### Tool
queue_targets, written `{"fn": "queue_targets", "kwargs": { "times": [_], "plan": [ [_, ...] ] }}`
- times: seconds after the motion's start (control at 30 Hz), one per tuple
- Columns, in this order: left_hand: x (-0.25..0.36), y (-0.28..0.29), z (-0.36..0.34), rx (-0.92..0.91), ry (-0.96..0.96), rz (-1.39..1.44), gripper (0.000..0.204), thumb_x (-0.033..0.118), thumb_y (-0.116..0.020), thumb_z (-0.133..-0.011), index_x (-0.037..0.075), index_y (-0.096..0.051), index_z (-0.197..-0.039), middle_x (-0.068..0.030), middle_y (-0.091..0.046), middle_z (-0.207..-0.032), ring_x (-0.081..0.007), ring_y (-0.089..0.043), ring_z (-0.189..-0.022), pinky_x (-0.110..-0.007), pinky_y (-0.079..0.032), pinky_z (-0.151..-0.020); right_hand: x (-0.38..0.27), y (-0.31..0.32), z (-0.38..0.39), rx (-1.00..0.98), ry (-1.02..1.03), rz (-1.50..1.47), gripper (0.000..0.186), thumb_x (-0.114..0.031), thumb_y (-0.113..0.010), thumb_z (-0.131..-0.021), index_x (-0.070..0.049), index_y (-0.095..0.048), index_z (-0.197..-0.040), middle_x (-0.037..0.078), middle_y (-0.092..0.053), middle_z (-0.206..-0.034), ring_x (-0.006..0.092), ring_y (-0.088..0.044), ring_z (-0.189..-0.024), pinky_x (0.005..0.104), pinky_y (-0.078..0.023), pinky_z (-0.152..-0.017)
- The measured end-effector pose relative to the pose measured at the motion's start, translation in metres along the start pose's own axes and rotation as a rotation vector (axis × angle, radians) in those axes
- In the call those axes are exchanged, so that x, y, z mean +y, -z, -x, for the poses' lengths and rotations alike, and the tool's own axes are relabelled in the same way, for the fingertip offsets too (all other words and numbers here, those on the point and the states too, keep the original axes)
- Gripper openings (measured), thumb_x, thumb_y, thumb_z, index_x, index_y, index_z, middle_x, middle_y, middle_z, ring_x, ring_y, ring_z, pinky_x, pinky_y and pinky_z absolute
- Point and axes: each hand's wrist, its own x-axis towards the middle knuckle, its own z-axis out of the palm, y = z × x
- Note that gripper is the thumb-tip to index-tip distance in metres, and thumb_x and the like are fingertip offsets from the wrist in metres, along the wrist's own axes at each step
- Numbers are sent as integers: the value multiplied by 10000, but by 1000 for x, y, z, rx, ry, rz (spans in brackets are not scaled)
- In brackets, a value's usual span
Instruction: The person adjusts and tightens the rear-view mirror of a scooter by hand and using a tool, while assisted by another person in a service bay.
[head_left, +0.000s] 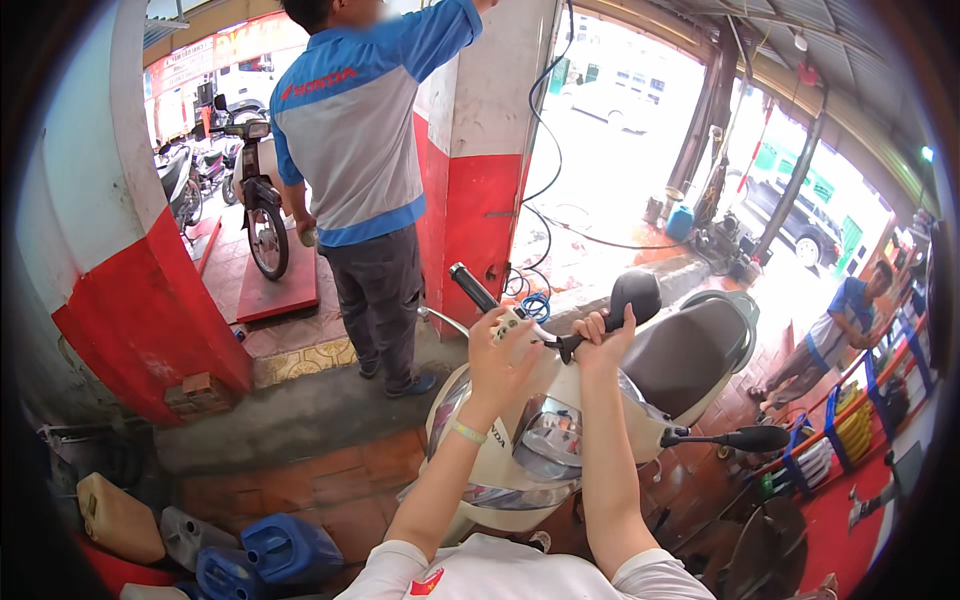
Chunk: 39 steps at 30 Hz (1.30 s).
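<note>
above a glossy cream scooter (548, 383), right fingers (588, 326) around a black mirror stem (566, 346), left fingers (486, 322) curved at switches (508, 324), grip unclear

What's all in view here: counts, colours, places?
Scooter: 1, cream, centre
Seat: 1, grey, on scooter
Handlebar grip: 1 visible, black, centre
Mirrors: 2, black, centre and right
Workers: 2, blue-grey shirts, upper centre and far right
Moped: 1, dark-fronted, upper left
Platform: 1, red, under moped
Parked bikes: several, mixed colours, upper left
Canisters: at least 4, blue, tan, grey, lower left
Pillars: 2, white and red, left and upper centre
Hoses: count unclear, black and blue, upper centre
Car: 1, dark, outside, right
Left hand: 1, bare, at handlebar grip's inner end
Right hand: 1, bare, around a mirror's stem
</note>
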Motion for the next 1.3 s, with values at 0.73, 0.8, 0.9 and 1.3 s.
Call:
{"fn": "queue_targets", "kwargs": {
  "times": [0.73, 0.8, 0.9, 1.3],
  "plan": [
    [24, 13, 0, -412, -221, -500, 566, 366, -706, -650, 91, -564, -1123, -162, -215, -1429, -306, -250, -1250, -547, -139, -1008, 2, 0, -9, -35, -5, 94, 381, -451, -594, -751, -112, -449, -651, -20, -309, -458, 83, -207, -354, 236, -198, -426],
    [29, 12, 4, -398, -205, -503, 565, 366, -706, -650, 89, -564, -1122, -161, -219, -1426, -305, -247, -1251, -550, -144, -1006, -2, 0, -9, -24, -9, 77, 382, -451, -595, -750, -113, -448, -650, -19, -311, -457, 82, -207, -351, 236, -199, -425],
    [28, 13, 16, -500, -189, -535, 555, 363, -697, -667, 77, -559, -1123, -173, -225, -1416, -314, -245, -1244, -548, -153, -996, 2, 1, -6, -22, -9, 111, 374, -436, -593, -750, -106, -450, -647, -21, -310, -451, 80, -203, -347, 233, -192, -418],
    [22, 9, 23, -370, -110, -406, 533, 310, -666, -713, 66, -546, -1171, -192, -284, -1369, -345, -273, -1206, -510, -214, -979, 3, -1, 2, -75, -72, 76, 370, -438, -574, -761, -99, -473, -651, -20, -301, -458, 83, -204, -347, 234, -198, -414]
  ]
}}
